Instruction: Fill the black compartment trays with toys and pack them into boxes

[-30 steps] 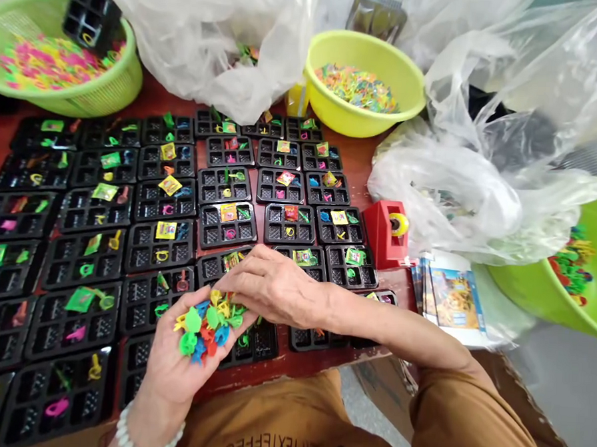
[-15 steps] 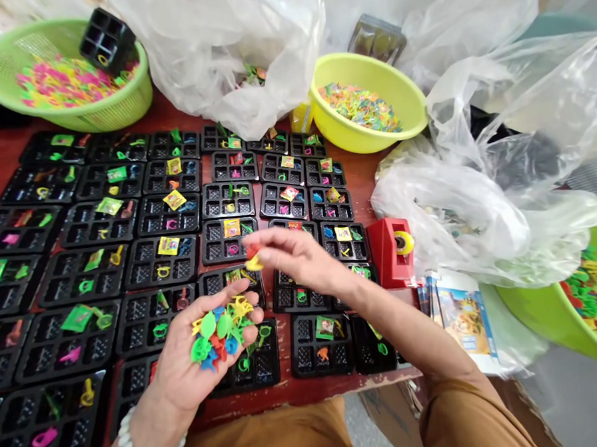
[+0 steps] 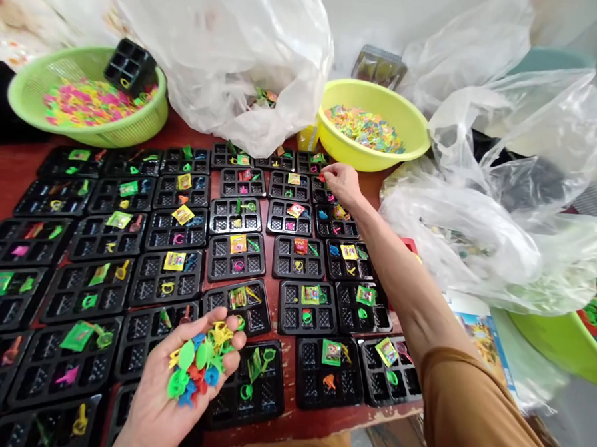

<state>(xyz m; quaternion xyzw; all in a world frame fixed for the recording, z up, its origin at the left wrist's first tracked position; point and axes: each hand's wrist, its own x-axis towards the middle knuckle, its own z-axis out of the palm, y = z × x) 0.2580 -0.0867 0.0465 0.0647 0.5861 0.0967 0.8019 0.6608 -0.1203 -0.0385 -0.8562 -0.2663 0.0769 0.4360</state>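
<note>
My left hand [image 3: 157,383] is cupped, palm up, around a heap of small plastic toys [image 3: 201,362] in green, yellow, red and blue. Far forward, my right hand [image 3: 344,182] pinches a small red plastic toy [image 3: 321,177], its shape mostly hidden by the fingers, over the back right trays. Rows of black compartment trays [image 3: 222,267] cover the table, many with a small packet [image 3: 238,244] and coloured toys in their pockets. Just right of my left hand is a tray [image 3: 270,389] with green pieces.
At the back stand a green basket [image 3: 90,132] of pink and yellow pieces, with a black tray [image 3: 130,66] on it, and a yellow basin [image 3: 376,162] of small pieces. Plastic bags [image 3: 247,54] rise between them. A green tub [image 3: 547,343] and a picture box [image 3: 480,336] lie right.
My right hand has gone from near my left hand forward to the back right trays, a red toy in its fingers. My left hand has shifted slightly left and down. The view has tilted.
</note>
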